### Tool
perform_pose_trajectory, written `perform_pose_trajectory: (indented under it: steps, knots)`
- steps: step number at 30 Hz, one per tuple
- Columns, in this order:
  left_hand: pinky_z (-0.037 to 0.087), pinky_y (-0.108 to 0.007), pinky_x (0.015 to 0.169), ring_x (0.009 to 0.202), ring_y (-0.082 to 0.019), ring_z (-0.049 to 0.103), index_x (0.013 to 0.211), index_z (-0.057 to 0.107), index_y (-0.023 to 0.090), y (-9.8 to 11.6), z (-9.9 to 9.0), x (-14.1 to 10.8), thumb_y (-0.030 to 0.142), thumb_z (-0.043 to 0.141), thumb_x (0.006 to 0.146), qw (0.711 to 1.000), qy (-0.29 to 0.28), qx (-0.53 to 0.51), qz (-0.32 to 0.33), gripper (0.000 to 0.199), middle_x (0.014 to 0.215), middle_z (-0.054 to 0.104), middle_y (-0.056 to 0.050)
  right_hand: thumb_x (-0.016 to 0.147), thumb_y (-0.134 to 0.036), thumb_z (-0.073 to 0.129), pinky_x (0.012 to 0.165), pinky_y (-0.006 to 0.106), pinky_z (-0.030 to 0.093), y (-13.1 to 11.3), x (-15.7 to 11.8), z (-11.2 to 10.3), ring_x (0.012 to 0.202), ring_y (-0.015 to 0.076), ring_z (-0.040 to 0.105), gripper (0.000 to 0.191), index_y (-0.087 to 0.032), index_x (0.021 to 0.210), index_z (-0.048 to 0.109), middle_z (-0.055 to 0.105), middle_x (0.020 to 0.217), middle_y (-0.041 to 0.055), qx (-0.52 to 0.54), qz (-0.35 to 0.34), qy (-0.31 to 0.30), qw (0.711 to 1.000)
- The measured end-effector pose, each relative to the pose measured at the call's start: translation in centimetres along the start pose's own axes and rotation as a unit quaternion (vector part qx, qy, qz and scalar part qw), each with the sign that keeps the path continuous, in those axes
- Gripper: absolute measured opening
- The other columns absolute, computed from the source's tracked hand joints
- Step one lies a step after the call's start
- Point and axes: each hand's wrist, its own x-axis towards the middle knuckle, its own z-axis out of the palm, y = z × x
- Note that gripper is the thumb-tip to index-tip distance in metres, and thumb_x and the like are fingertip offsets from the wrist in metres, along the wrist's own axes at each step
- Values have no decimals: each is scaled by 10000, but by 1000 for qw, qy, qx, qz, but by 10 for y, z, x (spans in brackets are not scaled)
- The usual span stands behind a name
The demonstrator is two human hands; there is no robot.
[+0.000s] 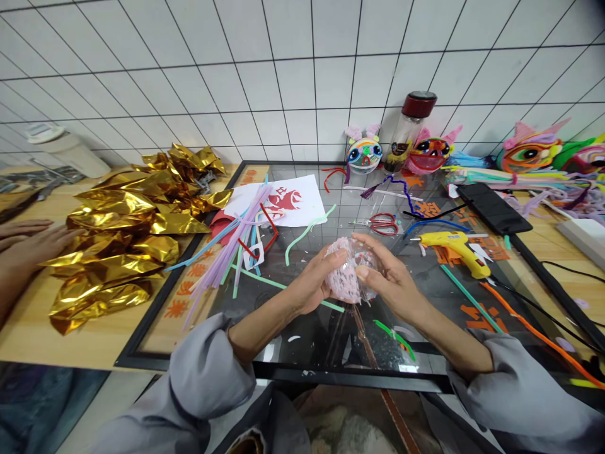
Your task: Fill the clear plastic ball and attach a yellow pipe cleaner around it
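Both hands hold a clear plastic ball partly covered in pale pink fuzzy pipe cleaner (343,279), above the glass-topped frame near the front edge. My left hand (312,282) is curled round its left side, thumb on the pink covering. My right hand (385,274) grips the clear right side with thumb in front and fingers over the top. Loose strands stick out below the ball. Beneath and beside the hands lie a mint green pipe cleaner (331,306) and a short bright green one (396,339). The palms and the ball's back are hidden.
Red-handled scissors (384,224), a yellow glue gun (454,249) with its cord, and a black phone (494,207) lie beyond and right. Pipe cleaners (231,236) and crumpled gold foil (127,227) are left, near another person's hand (40,243). A glass bottle (401,142) and decorated balls (363,153) line the wall.
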Motion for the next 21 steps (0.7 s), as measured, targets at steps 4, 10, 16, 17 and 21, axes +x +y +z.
perform_pose_trajectory:
  steps: [4, 10, 16, 17, 21]
  knots:
    - [596, -322, 676, 872, -240, 726, 1236, 641, 234, 0, 1, -1, 610, 777, 722, 1000, -2, 9, 16, 652, 1100, 744, -97, 879, -505, 645, 1182, 493, 335, -1, -1, 1, 1345, 288, 512, 577, -268, 1395, 542, 573, 1441, 77, -16, -7, 0, 1000]
    - [600, -355, 647, 862, -258, 715, 1229, 622, 214, -7, 8, -1, 651, 769, 699, 999, 28, 4, 23, 702, 1097, 730, -107, 886, -543, 614, 1151, 501, 373, 0, -4, 14, 1323, 297, 531, 580, -255, 1384, 536, 578, 1440, 94, -3, -6, 80, 997]
    - [582, -372, 827, 1053, -262, 673, 1206, 586, 228, -16, 13, 1, 632, 782, 704, 996, 59, -44, 43, 674, 1177, 689, -89, 883, -497, 605, 1062, 472, 436, 3, 1, 25, 1188, 283, 598, 438, -225, 1226, 633, 666, 1266, 90, -15, -14, 160, 987]
    - [570, -377, 874, 1112, -265, 654, 1229, 568, 238, -15, 13, 0, 630, 785, 703, 996, 59, -54, 48, 691, 1230, 669, -90, 885, -494, 604, 1042, 462, 449, 3, 2, 25, 1162, 275, 608, 425, -226, 1213, 639, 674, 1246, 82, -3, -11, 162, 987]
    - [483, -417, 1062, 1358, -284, 508, 1406, 409, 322, -13, 10, -3, 598, 820, 678, 993, 43, -46, 98, 880, 1487, 497, -76, 871, -550, 596, 915, 408, 512, -4, 10, 23, 1014, 242, 648, 437, -226, 1158, 654, 711, 1109, 56, 78, 41, 165, 982]
